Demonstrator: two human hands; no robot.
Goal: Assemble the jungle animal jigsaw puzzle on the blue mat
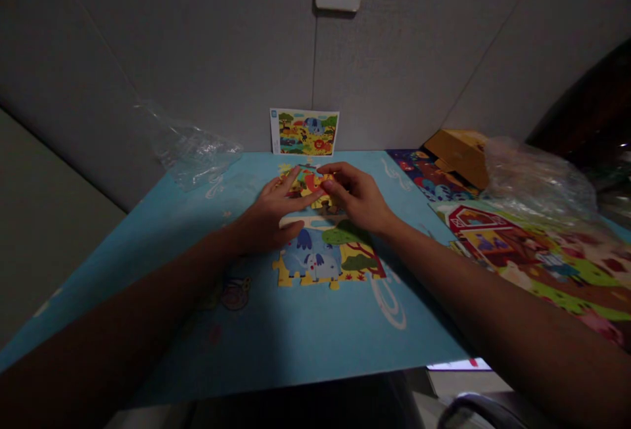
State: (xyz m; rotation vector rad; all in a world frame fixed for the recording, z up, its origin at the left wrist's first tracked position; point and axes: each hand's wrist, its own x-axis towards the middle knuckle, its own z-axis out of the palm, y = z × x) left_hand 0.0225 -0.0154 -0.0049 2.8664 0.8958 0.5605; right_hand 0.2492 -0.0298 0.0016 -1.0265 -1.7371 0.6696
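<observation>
Blue covers the bench (305,350) beneath both hands. The left hand (271,213) lies palm down with fingers spread, thumb held apart, over the colourful pieces (311,182). The right hand (363,198) curls in from the other side, thumb and forefinger bent close together at the same pieces; I cannot tell whether they pinch one. The elephant puzzle (315,259) lies flat just nearer than the hands, partly under the left thumb. Straight beyond the hands, a card (305,135) stands against the wall (221,54). Clear plastic (197,153) sits beyond the left hand. To the right of the right hand are a farm puzzle (532,258), a brown box (458,156) and more plastic wrap (539,176)
</observation>
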